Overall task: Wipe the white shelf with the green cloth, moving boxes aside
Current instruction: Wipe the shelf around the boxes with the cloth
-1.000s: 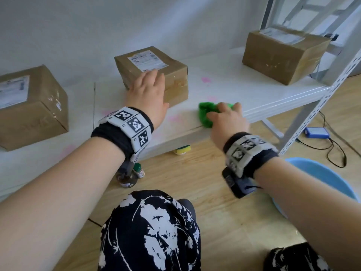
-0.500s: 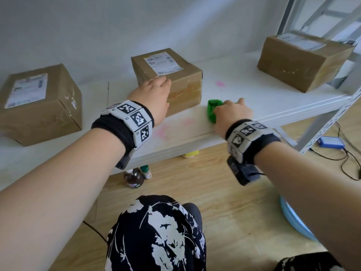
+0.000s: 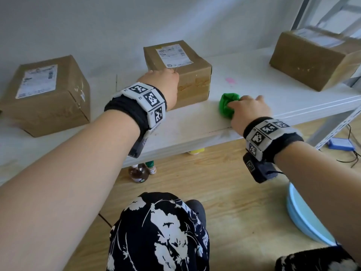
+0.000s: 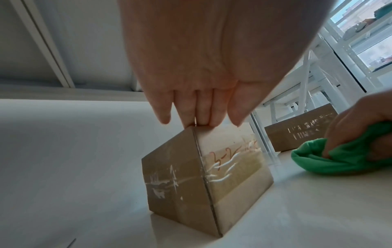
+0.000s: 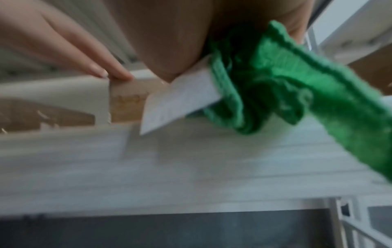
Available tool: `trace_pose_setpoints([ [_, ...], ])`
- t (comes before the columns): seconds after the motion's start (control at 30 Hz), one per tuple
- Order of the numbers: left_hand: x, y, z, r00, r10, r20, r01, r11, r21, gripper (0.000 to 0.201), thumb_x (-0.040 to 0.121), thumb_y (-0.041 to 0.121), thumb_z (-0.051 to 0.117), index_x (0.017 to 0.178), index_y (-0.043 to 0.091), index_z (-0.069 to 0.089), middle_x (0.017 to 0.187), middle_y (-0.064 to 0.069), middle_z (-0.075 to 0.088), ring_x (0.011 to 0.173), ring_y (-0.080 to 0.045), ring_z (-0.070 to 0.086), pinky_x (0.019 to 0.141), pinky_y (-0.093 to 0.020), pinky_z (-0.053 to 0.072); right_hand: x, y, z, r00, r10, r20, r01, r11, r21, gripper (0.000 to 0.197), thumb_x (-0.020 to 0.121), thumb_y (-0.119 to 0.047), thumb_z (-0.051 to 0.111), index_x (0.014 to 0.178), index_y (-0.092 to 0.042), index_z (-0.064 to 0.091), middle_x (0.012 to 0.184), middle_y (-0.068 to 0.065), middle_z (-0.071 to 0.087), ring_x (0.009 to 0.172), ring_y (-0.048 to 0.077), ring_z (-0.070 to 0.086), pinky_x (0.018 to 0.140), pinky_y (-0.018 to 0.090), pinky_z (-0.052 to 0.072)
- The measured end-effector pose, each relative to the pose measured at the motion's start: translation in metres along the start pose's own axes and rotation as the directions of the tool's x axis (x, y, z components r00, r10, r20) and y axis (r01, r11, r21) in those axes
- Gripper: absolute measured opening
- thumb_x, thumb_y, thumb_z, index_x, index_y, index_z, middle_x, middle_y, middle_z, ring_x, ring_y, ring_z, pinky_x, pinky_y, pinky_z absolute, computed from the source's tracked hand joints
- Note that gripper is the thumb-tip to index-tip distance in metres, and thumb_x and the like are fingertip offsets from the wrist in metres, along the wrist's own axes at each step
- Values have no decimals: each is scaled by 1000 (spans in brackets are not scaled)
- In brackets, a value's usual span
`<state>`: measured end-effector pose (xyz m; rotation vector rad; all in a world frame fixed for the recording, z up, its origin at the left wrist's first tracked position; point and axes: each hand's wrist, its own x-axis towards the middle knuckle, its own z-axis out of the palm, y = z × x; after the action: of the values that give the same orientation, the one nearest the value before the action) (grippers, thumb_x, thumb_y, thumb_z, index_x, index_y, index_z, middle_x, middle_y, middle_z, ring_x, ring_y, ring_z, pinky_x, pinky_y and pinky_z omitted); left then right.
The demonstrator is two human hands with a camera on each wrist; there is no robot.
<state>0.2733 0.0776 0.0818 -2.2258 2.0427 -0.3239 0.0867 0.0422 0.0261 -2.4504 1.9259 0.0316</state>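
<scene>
The middle cardboard box (image 3: 185, 79) stands on the white shelf (image 3: 195, 126). My left hand (image 3: 162, 83) rests on its near top edge. In the left wrist view the straight fingers (image 4: 201, 114) touch the top corner of this box (image 4: 212, 176). Just right of the box, my right hand (image 3: 248, 110) grips the bunched green cloth (image 3: 226, 106) and holds it down on the shelf near the front edge. The cloth (image 5: 286, 83) fills the blurred right wrist view. A pink stain (image 3: 230, 80) marks the shelf behind the cloth.
A second box (image 3: 46, 94) stands at the shelf's left and a third (image 3: 316, 57) at the far right by the metal upright. Bottles (image 3: 139, 173) stand on the wooden floor under the shelf. A blue basin (image 3: 304, 218) lies at the lower right, a blue device (image 3: 340, 144) beyond it.
My left hand has slid back from the top of the middle box to its near top edge. The right hand with the cloth has moved a little further onto the shelf.
</scene>
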Motion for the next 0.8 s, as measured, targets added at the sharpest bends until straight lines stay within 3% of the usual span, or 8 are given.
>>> trace_pose_setpoints([
  [0.1,-3,9,0,999,-33,-42,33,999,16,41,94,13,45,134,5,46,142,-10,47,123,-33,52,101,-42,42,-5,-30,4,1000,-14,-14,14,1000,-14,39,91,-17,38,125,-19,57,122,8,55,124,34,36,79,37,44],
  [0.2,-6,14,1,997,-61,-49,61,998,11,46,95,13,45,139,3,39,145,-13,42,130,-33,45,107,-41,38,-27,-74,12,966,-254,-47,255,967,20,38,93,-20,42,129,-25,55,129,4,52,124,34,34,85,40,48],
  [0.33,-8,15,8,995,-64,-82,65,998,7,54,95,14,45,145,3,29,151,-14,34,136,-32,38,111,-40,33,-42,-76,22,880,-462,-109,470,881,50,45,92,-15,43,131,-36,52,135,-3,48,118,32,36,77,34,44],
  [0.4,-8,16,10,995,-67,-77,66,998,-10,55,96,14,43,147,2,26,154,-16,28,140,-32,33,113,-40,30,-39,-52,25,885,-452,-112,461,884,80,48,92,-14,44,131,-41,50,141,-7,44,117,30,37,80,34,46],
  [0.5,-6,16,15,994,-84,-70,79,995,-64,59,95,13,44,148,2,22,157,-16,22,145,-30,25,116,-40,26,-27,-5,25,961,-250,-119,261,960,96,50,90,-13,48,131,-41,50,141,-7,46,119,30,38,86,37,49],
  [0.6,-5,16,19,994,-86,-73,77,990,-121,60,94,11,44,149,1,21,158,-15,20,148,-27,18,120,-39,24,-14,17,16,996,23,-88,-17,997,73,45,90,-13,43,129,-33,53,131,1,51,122,33,36,85,39,47],
  [0.67,-4,16,19,994,-83,-71,72,987,-140,61,94,11,43,150,1,19,158,-15,17,149,-27,15,120,-38,21,-8,0,11,993,103,-51,-100,994,47,40,90,-15,41,126,-22,57,128,7,51,126,36,33,89,41,45],
  [0.8,-5,15,20,994,-87,-72,72,981,-182,59,96,9,39,151,3,18,160,-13,14,150,-25,12,120,-37,19,-25,-70,12,986,-162,-45,163,986,42,38,91,-21,46,127,-22,57,129,5,50,126,35,31,90,41,46],
])
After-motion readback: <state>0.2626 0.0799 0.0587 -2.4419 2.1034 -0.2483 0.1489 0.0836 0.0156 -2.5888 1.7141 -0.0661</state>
